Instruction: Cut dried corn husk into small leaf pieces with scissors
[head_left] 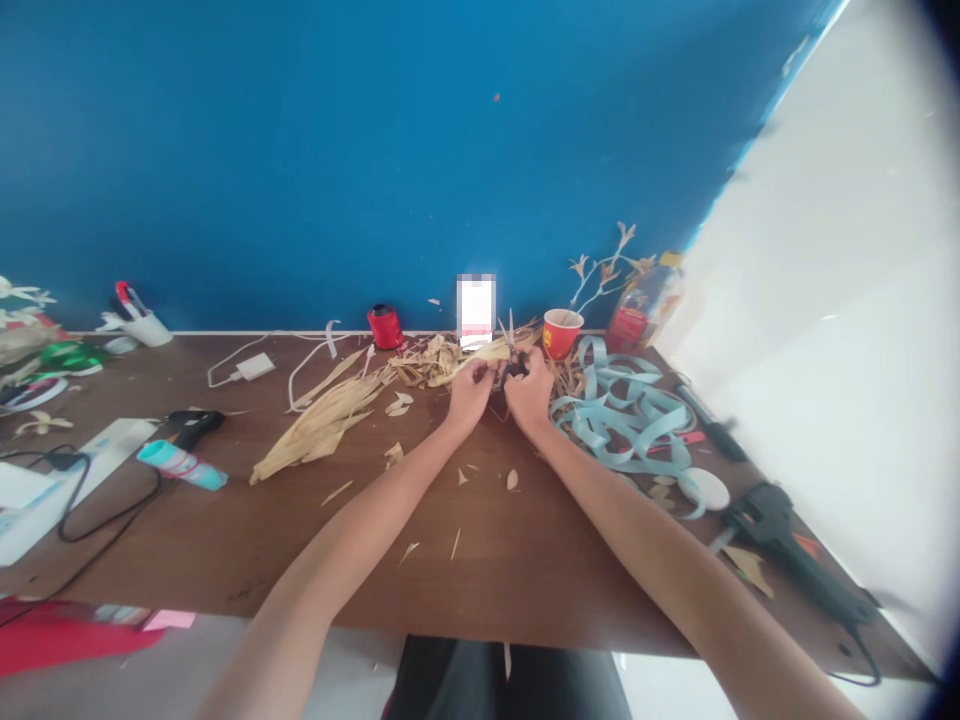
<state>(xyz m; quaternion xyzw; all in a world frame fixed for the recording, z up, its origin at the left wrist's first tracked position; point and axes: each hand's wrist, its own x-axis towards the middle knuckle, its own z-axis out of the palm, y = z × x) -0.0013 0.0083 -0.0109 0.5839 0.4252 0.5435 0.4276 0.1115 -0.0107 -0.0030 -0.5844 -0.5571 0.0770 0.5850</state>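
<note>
Just got the head view on my end. My right grip [531,388] is closed around the scissors [513,364], blades pointing away to the far side, around the middle of the counter [480,570]. Left grip [471,390] is right beside it, fingers bunched in narrow, but tbh I can't tell what's in there. Dry husks [322,425] lie to the left, scraps [431,362] behind the left one. Over right: red cup [561,340], tangled blue ribbon [615,462], and a glue gun [802,555] nearer.
</note>
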